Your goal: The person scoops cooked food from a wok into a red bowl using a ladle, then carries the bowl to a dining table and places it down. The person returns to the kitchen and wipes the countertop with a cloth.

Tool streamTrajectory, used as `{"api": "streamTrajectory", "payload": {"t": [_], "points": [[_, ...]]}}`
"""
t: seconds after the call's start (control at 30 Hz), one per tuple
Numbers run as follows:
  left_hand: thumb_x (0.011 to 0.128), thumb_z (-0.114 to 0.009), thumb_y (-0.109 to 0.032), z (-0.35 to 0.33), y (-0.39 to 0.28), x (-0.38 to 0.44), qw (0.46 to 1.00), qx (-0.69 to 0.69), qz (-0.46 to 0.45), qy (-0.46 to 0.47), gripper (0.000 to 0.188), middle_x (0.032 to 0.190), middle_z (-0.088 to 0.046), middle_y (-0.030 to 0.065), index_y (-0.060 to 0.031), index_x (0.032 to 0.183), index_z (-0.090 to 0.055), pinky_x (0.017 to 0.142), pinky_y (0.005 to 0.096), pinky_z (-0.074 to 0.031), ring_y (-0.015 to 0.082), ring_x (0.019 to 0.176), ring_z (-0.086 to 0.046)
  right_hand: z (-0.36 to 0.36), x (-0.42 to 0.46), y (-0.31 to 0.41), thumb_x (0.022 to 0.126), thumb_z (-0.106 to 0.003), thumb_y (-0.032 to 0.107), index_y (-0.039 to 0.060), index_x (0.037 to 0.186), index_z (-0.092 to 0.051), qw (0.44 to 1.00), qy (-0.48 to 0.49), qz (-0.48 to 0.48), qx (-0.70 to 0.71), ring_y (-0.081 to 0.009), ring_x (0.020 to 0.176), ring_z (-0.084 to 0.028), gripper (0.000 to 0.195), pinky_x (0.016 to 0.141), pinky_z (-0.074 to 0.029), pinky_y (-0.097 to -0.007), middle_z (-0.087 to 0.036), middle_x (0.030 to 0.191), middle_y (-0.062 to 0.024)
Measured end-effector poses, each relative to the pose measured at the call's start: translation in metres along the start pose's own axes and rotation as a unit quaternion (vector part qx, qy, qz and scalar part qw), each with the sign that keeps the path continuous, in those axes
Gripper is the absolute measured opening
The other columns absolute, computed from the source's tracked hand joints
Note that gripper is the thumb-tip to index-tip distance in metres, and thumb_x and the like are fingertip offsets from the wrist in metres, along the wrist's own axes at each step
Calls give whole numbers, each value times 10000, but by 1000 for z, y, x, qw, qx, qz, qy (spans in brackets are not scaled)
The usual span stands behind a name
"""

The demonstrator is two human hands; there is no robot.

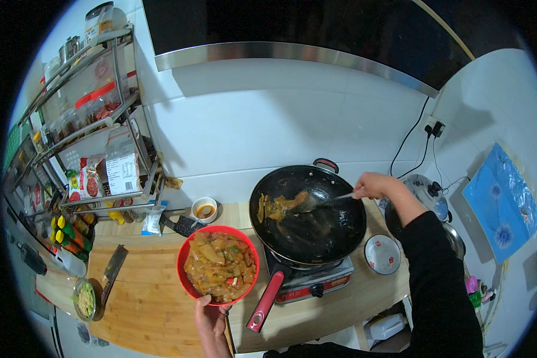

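Note:
My left hand (212, 315) grips the near rim of a red bowl (182, 286), thumb on top and fingers underneath. Glossy brown cooked food (221, 266) with bits of green and red fills the bowl. My right hand (372, 185) is closed around the handle of a metal spatula (308, 203), whose blade rests inside a black wok (322, 241). A small heap of the same-looking food (277, 206) lies in the wok's left side, at the blade. The wok sits on a portable gas stove (315, 286), its red handle (269, 299) pointing towards me.
A cleaver (114, 270) lies on the wooden cutting board (147, 295). Behind the red bowl stands a small bowl of brown sauce (206, 209). A floral dish (382, 255) is right of the stove, near a lidded pot (423, 192). A metal spice rack (85, 129) fills the left.

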State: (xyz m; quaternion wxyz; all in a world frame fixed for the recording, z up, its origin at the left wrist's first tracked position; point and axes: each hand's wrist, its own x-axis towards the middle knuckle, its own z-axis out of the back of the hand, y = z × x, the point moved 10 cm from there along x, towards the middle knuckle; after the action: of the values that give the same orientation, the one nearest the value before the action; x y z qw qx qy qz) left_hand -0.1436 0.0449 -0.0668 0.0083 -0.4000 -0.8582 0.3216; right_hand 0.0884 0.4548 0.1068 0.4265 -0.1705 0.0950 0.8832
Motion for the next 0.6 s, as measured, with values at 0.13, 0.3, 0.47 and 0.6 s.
{"api": "streamTrajectory", "payload": {"t": [0.13,0.3,0.47,0.6], "points": [[715,-565,-194,8,3,2,1000,-1,8,7,617,1200,-479,197,25,1251,-350,711,459,-560,353,990,-559,27,-20,77,785,-614,334,204,976,-655,971,-145,93,-164,-265,772,-618,234,656,-474,-383,-654,812,-71],[713,-567,-200,1,4,3,1000,-1,1,10,622,1205,-475,202,31,1248,-350,727,469,-554,358,994,-557,45,-65,88,779,-614,362,222,1010,-649,966,-148,82,-194,-269,824,-618,272,679,-474,-388,-654,861,-77],[712,-574,-158,-2,2,1,1000,-17,0,3,562,1151,-516,169,29,1209,-393,705,415,-555,314,954,-576,13,-75,11,764,-639,403,216,999,-665,995,-14,-4,-101,-277,848,-617,301,722,-473,-370,-656,912,-90],[713,-578,-146,1,4,2,1000,-12,11,-12,511,1072,-563,133,18,1174,-428,615,333,-555,258,843,-606,-40,-68,-21,782,-626,387,193,1039,-652,997,44,55,25,-270,882,-615,322,770,-467,-349,-651,954,-114]]}}
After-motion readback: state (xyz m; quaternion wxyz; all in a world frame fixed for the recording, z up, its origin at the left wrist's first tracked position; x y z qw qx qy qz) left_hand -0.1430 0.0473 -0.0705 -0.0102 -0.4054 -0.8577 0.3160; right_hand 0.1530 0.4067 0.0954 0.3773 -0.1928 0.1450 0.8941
